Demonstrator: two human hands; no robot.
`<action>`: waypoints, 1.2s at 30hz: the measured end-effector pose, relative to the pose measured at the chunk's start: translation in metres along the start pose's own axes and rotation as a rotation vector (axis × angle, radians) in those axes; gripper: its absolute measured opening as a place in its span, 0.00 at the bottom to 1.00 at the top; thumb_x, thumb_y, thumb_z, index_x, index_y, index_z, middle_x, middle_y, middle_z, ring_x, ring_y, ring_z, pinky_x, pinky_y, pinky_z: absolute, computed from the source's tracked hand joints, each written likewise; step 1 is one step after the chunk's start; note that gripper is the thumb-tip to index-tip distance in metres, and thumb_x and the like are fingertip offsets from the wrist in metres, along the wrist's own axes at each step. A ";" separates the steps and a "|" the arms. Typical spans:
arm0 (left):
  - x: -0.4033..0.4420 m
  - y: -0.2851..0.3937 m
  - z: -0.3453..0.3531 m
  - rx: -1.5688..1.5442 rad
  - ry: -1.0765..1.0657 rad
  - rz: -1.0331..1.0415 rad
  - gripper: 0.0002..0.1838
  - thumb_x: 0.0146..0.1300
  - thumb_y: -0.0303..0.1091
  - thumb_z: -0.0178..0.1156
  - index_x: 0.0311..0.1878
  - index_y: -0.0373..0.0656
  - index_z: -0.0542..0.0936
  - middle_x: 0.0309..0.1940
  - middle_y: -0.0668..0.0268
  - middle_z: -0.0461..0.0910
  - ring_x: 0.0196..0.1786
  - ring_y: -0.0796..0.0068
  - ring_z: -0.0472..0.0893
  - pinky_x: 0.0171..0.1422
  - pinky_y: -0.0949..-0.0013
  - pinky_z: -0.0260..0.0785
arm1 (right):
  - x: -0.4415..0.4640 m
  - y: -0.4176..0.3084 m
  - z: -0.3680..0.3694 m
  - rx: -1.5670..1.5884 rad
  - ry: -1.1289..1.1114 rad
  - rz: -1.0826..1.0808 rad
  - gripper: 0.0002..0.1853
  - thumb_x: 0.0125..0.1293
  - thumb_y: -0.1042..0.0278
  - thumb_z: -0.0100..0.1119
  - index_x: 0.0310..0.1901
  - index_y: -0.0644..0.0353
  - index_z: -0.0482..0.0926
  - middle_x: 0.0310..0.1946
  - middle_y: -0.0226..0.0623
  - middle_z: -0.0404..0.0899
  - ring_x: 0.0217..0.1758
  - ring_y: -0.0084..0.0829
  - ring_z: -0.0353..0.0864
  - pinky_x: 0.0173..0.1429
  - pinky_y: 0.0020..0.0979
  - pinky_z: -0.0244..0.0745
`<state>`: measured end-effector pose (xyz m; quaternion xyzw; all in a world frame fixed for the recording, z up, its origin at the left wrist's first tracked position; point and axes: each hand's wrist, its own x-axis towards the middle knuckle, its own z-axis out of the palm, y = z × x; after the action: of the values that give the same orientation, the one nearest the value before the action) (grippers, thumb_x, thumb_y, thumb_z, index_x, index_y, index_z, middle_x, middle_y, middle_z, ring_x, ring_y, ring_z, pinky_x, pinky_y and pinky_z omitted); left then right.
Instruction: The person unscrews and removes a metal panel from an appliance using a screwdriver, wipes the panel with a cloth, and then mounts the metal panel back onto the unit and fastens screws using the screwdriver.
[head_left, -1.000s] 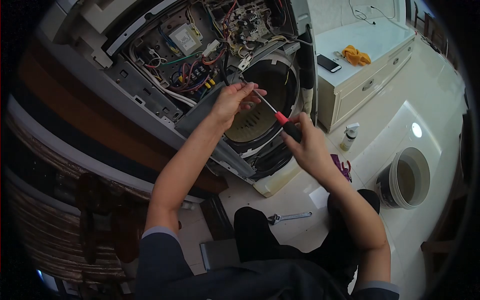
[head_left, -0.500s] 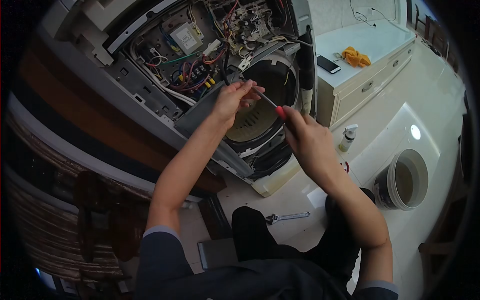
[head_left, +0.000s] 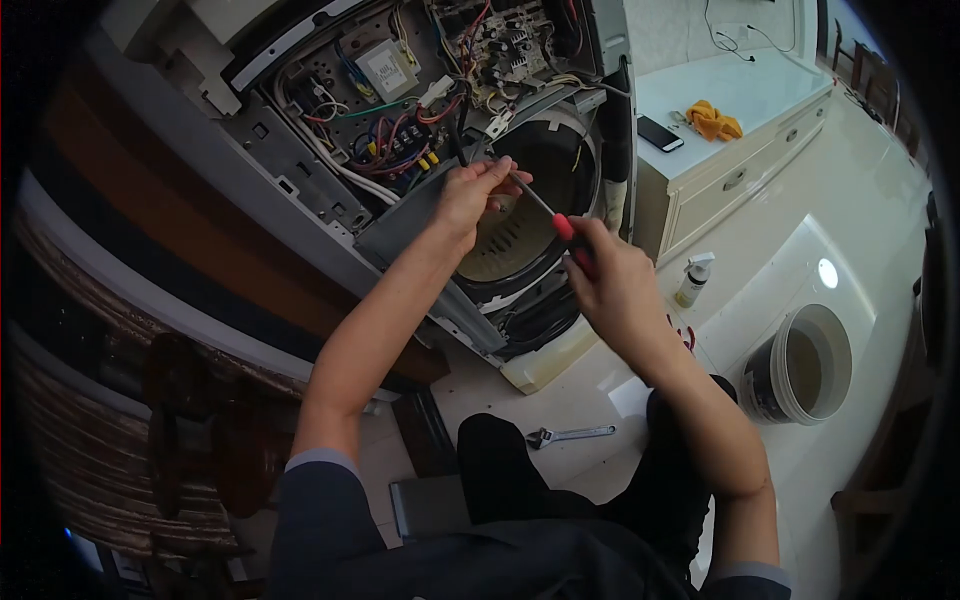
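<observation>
In the head view my right hand [head_left: 622, 290] is wrapped around the red and black handle of a screwdriver [head_left: 564, 228]. The metal shaft slants up and left to my left hand [head_left: 470, 203], whose thumb and fingers close around its far end. My left fingers hide the screwdriver's tip and whatever it touches. Both hands are over the opened air conditioner unit [head_left: 400, 235], at the upper edge of its round fan opening [head_left: 515, 235]. A black cable [head_left: 460, 140] runs down behind my left hand.
Coloured wires, a labelled component [head_left: 387, 70] and a circuit board [head_left: 508, 50] fill the unit's top. An adjustable wrench [head_left: 570, 436], a spray bottle [head_left: 693, 280] and a bucket [head_left: 765, 375] stand or lie on the floor. A phone [head_left: 660, 134] and orange cloth [head_left: 713, 121] rest on the cabinet [head_left: 690, 190].
The view has shifted slightly. My right hand has turned a little on the screwdriver handle, so more of its dark part shows. My left hand stays at the shaft's far end.
</observation>
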<state>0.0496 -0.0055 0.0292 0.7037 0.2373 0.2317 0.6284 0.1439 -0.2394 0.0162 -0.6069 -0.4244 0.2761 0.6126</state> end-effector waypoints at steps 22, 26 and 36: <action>-0.002 0.004 0.007 0.008 0.075 -0.004 0.13 0.72 0.45 0.56 0.46 0.45 0.80 0.42 0.69 0.87 0.38 0.85 0.81 0.36 0.81 0.63 | 0.000 0.016 0.004 0.072 0.044 0.041 0.09 0.68 0.68 0.61 0.43 0.56 0.70 0.28 0.29 0.73 0.13 0.15 0.58 0.15 0.22 0.49; -0.001 -0.002 0.007 0.014 0.105 0.015 0.14 0.71 0.46 0.58 0.44 0.45 0.80 0.40 0.68 0.87 0.36 0.87 0.80 0.33 0.80 0.62 | 0.007 0.017 0.000 -0.105 0.075 -0.088 0.12 0.67 0.64 0.64 0.43 0.53 0.69 0.26 0.28 0.72 0.13 0.15 0.56 0.15 0.21 0.47; -0.008 0.000 0.015 -0.011 0.131 0.051 0.14 0.70 0.46 0.59 0.43 0.43 0.81 0.37 0.68 0.87 0.32 0.88 0.77 0.30 0.81 0.60 | -0.004 0.016 0.015 -0.567 0.185 -0.379 0.13 0.65 0.67 0.64 0.43 0.59 0.70 0.27 0.40 0.75 0.21 0.35 0.74 0.25 0.34 0.69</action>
<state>0.0530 -0.0219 0.0274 0.6893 0.2588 0.2944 0.6092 0.1319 -0.2332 -0.0021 -0.6857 -0.5321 -0.0275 0.4959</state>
